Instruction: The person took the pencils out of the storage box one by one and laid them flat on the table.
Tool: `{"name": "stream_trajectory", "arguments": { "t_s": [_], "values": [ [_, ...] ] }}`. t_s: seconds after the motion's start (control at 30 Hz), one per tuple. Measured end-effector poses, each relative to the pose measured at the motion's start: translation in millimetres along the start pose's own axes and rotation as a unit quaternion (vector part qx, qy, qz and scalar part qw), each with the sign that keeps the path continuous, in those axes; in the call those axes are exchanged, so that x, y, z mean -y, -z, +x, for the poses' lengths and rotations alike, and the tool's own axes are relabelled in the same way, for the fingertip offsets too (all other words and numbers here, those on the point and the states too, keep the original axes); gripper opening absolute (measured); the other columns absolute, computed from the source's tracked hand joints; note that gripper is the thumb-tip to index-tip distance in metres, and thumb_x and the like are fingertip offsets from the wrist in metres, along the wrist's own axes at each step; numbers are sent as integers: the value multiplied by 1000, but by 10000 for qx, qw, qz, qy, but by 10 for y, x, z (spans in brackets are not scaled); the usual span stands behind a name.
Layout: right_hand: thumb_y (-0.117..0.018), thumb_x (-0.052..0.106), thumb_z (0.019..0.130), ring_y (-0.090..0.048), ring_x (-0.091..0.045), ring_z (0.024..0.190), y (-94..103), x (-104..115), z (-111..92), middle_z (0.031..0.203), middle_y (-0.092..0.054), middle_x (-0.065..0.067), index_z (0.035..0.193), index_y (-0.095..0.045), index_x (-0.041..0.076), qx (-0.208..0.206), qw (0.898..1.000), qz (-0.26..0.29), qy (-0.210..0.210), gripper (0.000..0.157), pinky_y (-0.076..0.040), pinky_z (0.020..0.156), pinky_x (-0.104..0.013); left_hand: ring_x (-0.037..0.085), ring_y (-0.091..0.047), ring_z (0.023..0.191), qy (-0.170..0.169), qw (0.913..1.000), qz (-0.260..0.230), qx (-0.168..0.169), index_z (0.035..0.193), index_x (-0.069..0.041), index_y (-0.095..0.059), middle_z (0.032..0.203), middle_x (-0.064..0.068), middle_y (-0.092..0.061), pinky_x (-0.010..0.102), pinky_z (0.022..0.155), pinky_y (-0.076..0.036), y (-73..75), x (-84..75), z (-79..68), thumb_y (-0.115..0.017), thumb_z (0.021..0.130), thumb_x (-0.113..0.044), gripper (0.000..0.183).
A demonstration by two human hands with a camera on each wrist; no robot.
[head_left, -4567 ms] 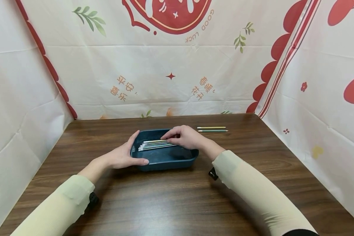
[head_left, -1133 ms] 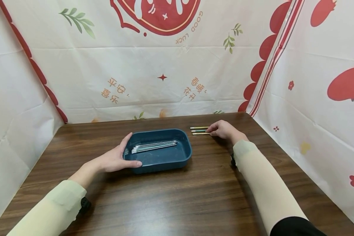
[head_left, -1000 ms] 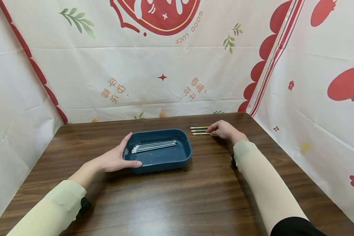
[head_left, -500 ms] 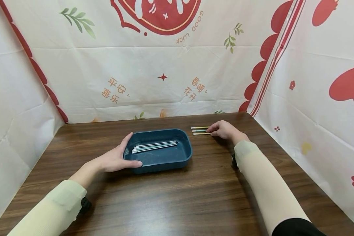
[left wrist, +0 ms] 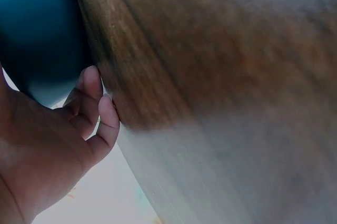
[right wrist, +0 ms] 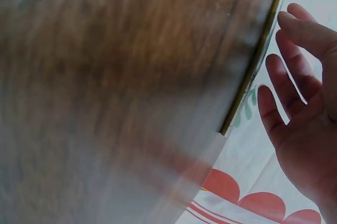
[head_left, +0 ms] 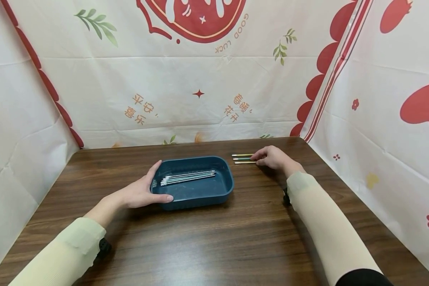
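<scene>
Three pencils lie side by side on the surface, just right of the blue box. The right hand has its fingertips at them; whether it pinches one, I can't tell. More pencils lie bunched inside the box. The left hand grips the box's left end, thumb over the near rim. A printed cloth hangs along the far side.
</scene>
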State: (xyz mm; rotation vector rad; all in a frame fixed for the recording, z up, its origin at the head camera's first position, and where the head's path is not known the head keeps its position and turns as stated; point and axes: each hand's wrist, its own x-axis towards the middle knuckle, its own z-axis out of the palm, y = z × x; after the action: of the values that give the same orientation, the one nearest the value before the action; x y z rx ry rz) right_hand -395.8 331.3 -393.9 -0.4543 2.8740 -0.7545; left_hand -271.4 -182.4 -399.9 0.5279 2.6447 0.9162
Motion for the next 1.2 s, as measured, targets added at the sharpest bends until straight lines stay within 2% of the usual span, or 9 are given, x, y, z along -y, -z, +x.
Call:
{"name": "stream_trajectory", "arguments": {
  "t_s": [0.23, 0.37, 0.77, 1.0, 1.2],
  "values": [
    [-74, 8, 104, -64, -27, 107, 38, 58, -80, 120, -78, -11, 127, -82, 13, -284, 9994, 71, 192, 25, -55, 99, -45, 52, -32, 162, -4, 10000, 14, 10, 177, -23, 10, 182, 27, -15, 73, 127, -31, -4, -2, 8, -77, 90, -74, 133],
    [-75, 10, 104, -65, -25, 106, 40, 152, -138, 121, -79, -9, 128, -82, 15, -413, 9983, 272, 293, 25, -55, 96, -40, 52, -32, 162, -5, 10000, 25, 2, 177, -22, 9, 181, 28, -15, 73, 127, -31, -5, -7, 11, -77, 90, -74, 133],
    [-75, 16, 105, -63, -26, 101, -42, 680, -268, 119, -77, -7, 133, -78, 13, -444, 9933, 868, 617, 28, -54, 87, -35, 52, -30, 163, 12, 10000, 37, 1, 177, -22, 11, 182, 28, -13, 73, 128, -30, -4, -3, -5, -77, 90, -74, 134],
    [-74, 19, 107, -68, -25, 101, -141, 974, -279, 116, -78, -5, 135, -77, 14, -280, 9867, 1200, 1056, 29, -56, 86, -35, 52, -29, 164, 12, 10000, 43, -9, 177, -24, 11, 182, 28, -13, 73, 128, -30, -6, -1, -4, -77, 90, -74, 134],
    [-75, 21, 106, -67, -24, 99, -215, 1165, -274, 116, -78, -4, 138, -75, 13, -197, 9810, 1360, 1369, 32, -55, 84, -33, 52, -29, 164, 27, 10000, 53, 5, 177, -22, 10, 182, 28, -13, 73, 128, -30, -5, -8, 1, -77, 90, -75, 134]
  ]
}}
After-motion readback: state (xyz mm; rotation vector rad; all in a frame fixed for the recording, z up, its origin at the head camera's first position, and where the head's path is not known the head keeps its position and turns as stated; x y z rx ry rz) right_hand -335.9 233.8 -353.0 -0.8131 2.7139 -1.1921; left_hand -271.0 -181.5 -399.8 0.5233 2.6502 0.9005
